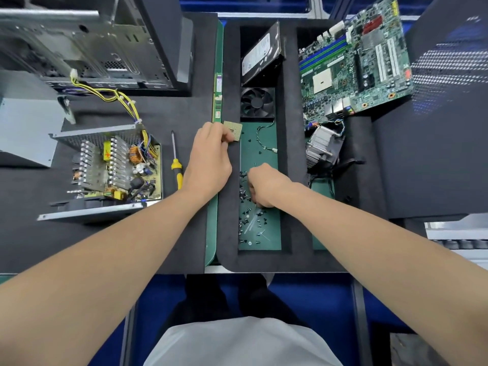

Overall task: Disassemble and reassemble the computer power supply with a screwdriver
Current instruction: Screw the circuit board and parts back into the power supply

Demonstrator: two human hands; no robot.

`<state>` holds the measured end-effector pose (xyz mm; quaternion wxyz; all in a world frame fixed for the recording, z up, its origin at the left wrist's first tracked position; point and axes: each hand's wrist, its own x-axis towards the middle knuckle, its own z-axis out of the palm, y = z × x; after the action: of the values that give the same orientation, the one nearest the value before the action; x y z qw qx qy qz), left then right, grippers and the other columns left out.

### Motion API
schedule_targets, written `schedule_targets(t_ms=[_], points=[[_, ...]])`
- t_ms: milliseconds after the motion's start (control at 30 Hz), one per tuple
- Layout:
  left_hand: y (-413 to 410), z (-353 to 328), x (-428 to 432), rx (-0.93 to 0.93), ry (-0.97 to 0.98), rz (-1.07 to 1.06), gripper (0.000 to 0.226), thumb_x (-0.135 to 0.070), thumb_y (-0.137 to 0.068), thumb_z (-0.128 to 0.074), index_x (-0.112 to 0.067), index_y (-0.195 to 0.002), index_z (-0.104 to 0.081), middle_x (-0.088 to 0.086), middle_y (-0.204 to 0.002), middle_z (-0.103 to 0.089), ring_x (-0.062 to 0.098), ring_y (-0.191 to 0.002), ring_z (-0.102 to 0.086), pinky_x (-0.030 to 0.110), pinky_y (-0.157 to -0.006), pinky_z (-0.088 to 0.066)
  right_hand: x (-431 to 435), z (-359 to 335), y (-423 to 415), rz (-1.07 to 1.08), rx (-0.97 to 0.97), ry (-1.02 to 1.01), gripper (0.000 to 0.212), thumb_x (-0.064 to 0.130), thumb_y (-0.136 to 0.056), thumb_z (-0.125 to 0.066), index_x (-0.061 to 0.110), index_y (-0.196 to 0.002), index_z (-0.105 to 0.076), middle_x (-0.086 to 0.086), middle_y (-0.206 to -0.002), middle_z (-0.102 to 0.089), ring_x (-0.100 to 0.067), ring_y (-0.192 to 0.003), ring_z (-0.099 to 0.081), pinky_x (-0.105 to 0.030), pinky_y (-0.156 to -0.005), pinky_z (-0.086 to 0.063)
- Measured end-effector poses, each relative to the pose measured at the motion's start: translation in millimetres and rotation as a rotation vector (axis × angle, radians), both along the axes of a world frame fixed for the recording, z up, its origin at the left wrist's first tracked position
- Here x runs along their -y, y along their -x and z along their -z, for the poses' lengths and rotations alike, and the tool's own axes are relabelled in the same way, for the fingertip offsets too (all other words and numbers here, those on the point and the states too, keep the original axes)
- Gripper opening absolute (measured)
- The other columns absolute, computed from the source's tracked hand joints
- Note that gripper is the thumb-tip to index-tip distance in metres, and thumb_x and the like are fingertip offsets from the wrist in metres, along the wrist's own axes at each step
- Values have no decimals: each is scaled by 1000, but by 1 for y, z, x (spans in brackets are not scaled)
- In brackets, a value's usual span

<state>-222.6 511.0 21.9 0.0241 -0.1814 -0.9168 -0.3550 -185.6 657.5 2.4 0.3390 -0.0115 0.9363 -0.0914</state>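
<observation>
— Head view: where's the power supply (113, 170)?
— Lid off, on the table (79, 247), left side, the screwdriver (176, 165) lying just beside it.
— And the hands?
— The left hand (211, 159) curls against a CPU chip (233, 130); the right hand (266, 184) bends its fingers into loose screws (248, 220). Whether either grips anything, I can't tell.

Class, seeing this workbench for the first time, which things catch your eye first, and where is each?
The opened grey metal power supply with bare circuit board and yellow wires stands out at left, a yellow-handled screwdriver lying right of it. In the middle, the right hand reaches into small black screws scattered on a green tray, and a green motherboard sits at upper right.
</observation>
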Motion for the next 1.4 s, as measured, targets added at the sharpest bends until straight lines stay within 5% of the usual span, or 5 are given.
schedule_targets(t_ms=[333,600,867,1067,1400], points=[[0,-1,1,16,-14,7,22,8,-94,-48,-9,-102,-57,3,-104,-53,23,-97,-49,21,-82,-33,3,-1,-10,30,7,74,14,5,-85,-65,12,-94,-73,-9,-95,-71,-34,-85,-71,-39,-72,-61],[1,-1,1,17,2,15,21,8,-94,-48,-9,-102,-57,6,-105,-54,24,-99,-49,24,-83,-36,9,9,-18,-96,-65,-10,17,12,-84,-66,20,-75,-55,-1,-73,-49,-22,-53,-49,-25,-46,-33],[2,3,1,28,5,17,22,8,-94,-48,-10,-103,-57,4,-106,-53,23,-100,-49,25,-85,-37,3,5,-19,-184,29,4,38,18,-93,-63,16,-68,-35,-4,-81,-45,-27,-57,-51,-28,-48,-35],[0,-5,2,85,-29,4,21,5,-94,-52,-13,-102,-60,0,-105,-55,18,-97,-49,26,-84,-40,-4,-26,-5,124,-33,259,14,23,-96,-64,15,-85,-66,-11,-98,-72,-30,-89,-64,-32,-76,-54],[-12,-56,11,234,-190,65,15,-11,-92,-71,-22,-100,-76,-12,-91,-75,3,-85,-70,12,-79,-53,-30,-74,1,796,-132,931,18,16,-99,-69,0,-91,-73,-5,-64,-49,-15,-52,-44,-24,-49,-41]])
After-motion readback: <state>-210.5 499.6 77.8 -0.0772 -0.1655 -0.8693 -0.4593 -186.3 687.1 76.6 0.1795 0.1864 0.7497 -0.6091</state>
